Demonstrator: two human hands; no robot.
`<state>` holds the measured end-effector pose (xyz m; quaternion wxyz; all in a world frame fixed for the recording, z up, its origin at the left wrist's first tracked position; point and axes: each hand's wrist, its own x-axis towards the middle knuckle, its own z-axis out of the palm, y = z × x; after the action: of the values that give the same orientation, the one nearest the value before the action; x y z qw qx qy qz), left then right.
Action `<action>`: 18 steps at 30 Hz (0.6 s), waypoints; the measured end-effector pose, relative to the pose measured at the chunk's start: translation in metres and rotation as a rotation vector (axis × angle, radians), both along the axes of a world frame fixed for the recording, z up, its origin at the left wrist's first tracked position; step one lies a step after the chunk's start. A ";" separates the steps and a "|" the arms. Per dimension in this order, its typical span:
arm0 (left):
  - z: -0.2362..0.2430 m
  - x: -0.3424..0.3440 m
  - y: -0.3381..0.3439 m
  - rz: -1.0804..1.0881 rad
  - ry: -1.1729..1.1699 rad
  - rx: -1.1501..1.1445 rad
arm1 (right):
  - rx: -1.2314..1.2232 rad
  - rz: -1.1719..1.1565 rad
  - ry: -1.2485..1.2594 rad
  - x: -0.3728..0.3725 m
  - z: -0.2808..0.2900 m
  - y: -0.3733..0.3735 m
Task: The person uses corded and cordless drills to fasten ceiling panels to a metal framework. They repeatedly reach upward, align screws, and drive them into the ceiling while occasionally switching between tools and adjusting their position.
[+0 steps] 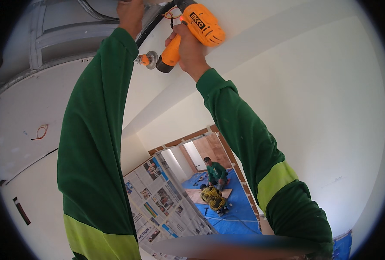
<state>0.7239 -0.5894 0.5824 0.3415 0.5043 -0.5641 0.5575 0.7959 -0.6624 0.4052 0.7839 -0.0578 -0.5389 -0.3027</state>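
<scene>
Overhead, my right hand [190, 51] is wrapped round the handle of an orange and black power drill [206, 27]. Its dark front end points up to the top edge of the picture. My left hand [131, 16] is raised beside it, at the edge of a ceiling opening; the top edge cuts off its fingers, so its grip is hidden. Between the hands run a black strip [152, 27] and a loop of orange wire [171, 14]. Close to the drill's handle is a round silver piece with orange parts [150, 60], whose kind I cannot make out.
Metal ceiling framing [35, 43] and a flexible conduit [95, 13] show in the opening. Orange wire [40, 131] hangs from the white ceiling panel. Below, newspaper sheets [162, 203] cover a surface beside a doorway; two people [216, 173] crouch on blue sheeting [235, 216].
</scene>
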 end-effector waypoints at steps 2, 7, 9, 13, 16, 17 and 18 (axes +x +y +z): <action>-0.001 -0.001 0.000 0.014 0.022 -0.005 | -0.002 -0.009 -0.039 0.001 0.001 0.000; -0.005 -0.005 -0.001 0.024 0.090 0.007 | -0.014 -0.051 -0.012 0.003 0.002 0.000; -0.006 -0.006 -0.002 0.031 0.106 0.019 | -0.023 -0.052 0.002 0.003 0.002 0.000; -0.005 -0.007 -0.003 0.052 0.072 -0.006 | -0.027 -0.037 0.001 0.002 0.002 0.002; -0.002 -0.004 -0.004 0.036 0.099 -0.042 | -0.032 -0.039 0.002 0.003 0.002 0.002; -0.001 -0.003 -0.005 0.032 0.087 -0.044 | -0.030 -0.052 -0.001 0.004 0.002 0.001; 0.000 -0.002 -0.005 0.028 0.073 -0.048 | -0.036 -0.067 0.002 0.004 0.003 0.001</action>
<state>0.7220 -0.5945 0.5820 0.3660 0.5237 -0.5310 0.5566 0.7996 -0.6618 0.4078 0.7729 -0.0902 -0.5411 -0.3189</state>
